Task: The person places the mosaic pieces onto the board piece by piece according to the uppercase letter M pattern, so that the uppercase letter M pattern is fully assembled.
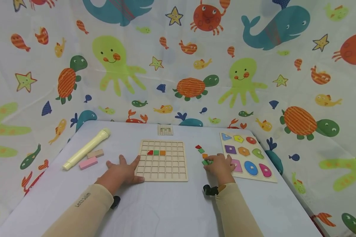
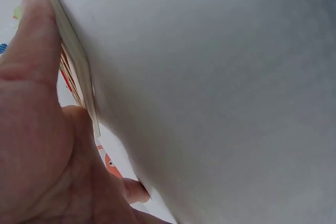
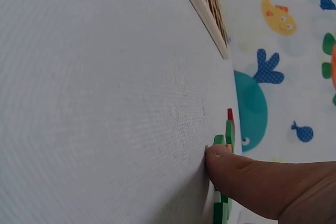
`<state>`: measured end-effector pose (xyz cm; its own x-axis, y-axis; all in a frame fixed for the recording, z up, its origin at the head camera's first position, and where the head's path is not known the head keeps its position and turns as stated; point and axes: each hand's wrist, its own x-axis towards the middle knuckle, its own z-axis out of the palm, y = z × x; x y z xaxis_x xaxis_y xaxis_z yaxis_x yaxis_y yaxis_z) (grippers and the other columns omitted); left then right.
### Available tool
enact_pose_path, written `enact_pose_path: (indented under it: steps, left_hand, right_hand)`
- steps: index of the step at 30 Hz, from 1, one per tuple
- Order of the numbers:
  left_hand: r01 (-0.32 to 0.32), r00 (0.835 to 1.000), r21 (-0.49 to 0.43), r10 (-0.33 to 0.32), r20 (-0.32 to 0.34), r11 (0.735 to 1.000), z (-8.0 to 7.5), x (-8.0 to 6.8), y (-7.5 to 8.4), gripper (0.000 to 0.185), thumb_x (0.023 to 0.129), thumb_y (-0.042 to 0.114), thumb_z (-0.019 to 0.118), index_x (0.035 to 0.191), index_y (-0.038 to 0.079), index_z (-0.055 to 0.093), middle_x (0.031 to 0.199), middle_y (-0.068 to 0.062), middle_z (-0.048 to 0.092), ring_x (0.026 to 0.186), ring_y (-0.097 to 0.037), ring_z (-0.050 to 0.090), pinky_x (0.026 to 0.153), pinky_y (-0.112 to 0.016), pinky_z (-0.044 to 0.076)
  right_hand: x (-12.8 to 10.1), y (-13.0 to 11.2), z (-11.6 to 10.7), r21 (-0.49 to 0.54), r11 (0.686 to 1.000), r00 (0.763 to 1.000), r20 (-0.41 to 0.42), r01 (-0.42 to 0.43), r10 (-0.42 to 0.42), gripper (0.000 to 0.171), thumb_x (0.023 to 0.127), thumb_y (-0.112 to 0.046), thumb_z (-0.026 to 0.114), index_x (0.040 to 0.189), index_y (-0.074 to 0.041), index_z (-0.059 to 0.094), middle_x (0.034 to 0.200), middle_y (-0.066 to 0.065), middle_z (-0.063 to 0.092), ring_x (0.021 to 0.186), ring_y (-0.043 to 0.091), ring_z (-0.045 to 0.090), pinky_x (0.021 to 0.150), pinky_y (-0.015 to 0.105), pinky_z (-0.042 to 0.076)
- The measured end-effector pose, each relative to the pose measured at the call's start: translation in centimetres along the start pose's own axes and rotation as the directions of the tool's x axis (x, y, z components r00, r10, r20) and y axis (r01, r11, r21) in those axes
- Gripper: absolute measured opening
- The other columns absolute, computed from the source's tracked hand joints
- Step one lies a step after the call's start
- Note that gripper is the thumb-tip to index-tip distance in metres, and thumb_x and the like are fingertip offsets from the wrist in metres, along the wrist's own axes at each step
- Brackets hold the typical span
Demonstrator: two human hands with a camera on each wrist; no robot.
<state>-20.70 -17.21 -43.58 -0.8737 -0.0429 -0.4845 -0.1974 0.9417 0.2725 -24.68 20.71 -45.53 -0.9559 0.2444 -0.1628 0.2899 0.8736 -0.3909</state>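
Note:
With its fingers spread, my left hand [image 1: 120,173] rests at the left edge of a square wooden grid board [image 1: 172,168]. In the left wrist view, the thumb [image 2: 39,35] lies along the board's side [image 2: 76,51]. A row on the board holds a red piece [image 1: 150,152], a green square [image 1: 156,152] and an orange square [image 1: 163,153]. My right hand [image 1: 221,167] is over small loose pieces to the board's right, its fingertips around green ones [image 1: 205,163]. The right wrist view has the thumb [image 3: 247,174] against the green pieces [image 3: 219,139]; whether it pinches one is hidden.
A shape puzzle board [image 1: 271,178] with colored knobbed pieces lies right of my right hand. At the left are a pale yellow tube [image 1: 86,149], a pink block [image 1: 88,163] and a tan block [image 1: 95,153]. A small wooden grid piece [image 1: 165,130] lies behind the board.

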Motion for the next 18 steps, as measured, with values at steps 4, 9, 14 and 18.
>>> enact_pose_path:
  steps: [4, 9, 14, 18]
  left_hand:
    - [-0.002, 1.0, 0.003, 0.002, 0.0, 1.0, -0.23, -0.41, 0.15, 0.114, 0.083, 0.07, 0.079, 0.171, 0.036, 0.015, 0.172, -0.037, -0.011, 0.146, -0.079, -0.011, 0.098, -0.098, 0.02]
    - [-0.022, 1.0, 0.0, 0.022, -0.02, 1.0, -0.55, -0.95, 0.29, 0.111, 0.085, 0.067, 0.079, 0.171, 0.033, 0.018, 0.171, -0.039, -0.009, 0.145, -0.081, -0.009, 0.099, -0.097, 0.022]
    - [-0.02, 1.0, 0.007, 0.02, -0.01, 1.0, -0.47, -0.7, 0.17, 0.112, 0.085, 0.068, 0.079, 0.171, 0.034, 0.017, 0.171, -0.039, -0.009, 0.145, -0.081, -0.009, 0.099, -0.098, 0.021]
    - [-0.016, 1.0, 0.001, 0.016, 0.001, 1.0, -0.37, -0.67, 0.14, 0.113, 0.084, 0.069, 0.079, 0.171, 0.035, 0.015, 0.171, -0.038, -0.011, 0.145, -0.081, -0.011, 0.099, -0.098, 0.019]
  right_hand:
    - [0.0, -0.04, 0.1, -0.01, 1.0, 1.0, -0.013, -0.011, 0.011, 0.054, 0.087, -0.035, 0.088, 0.138, -0.025, 0.073, 0.161, 0.023, 0.044, 0.158, 0.056, 0.007, 0.118, 0.085, 0.01]
    - [0.03, -0.31, 0.26, -0.003, 1.0, 1.0, -0.03, -0.01, 0.01, 0.052, 0.086, -0.036, 0.089, 0.135, -0.023, 0.075, 0.156, 0.022, 0.049, 0.157, 0.055, 0.01, 0.119, 0.085, 0.01]
    - [0.14, -0.72, 0.27, 0.009, 1.0, 0.999, -0.025, -0.022, 0.022, 0.048, 0.086, -0.034, 0.09, 0.13, -0.02, 0.077, 0.149, 0.019, 0.054, 0.155, 0.053, 0.014, 0.119, 0.082, 0.014]
    - [0.02, -0.83, 0.41, 0.04, 0.998, 0.999, -0.034, -0.04, 0.042, 0.047, 0.086, -0.034, 0.09, 0.127, -0.017, 0.077, 0.149, 0.018, 0.053, 0.156, 0.052, 0.012, 0.12, 0.081, 0.011]
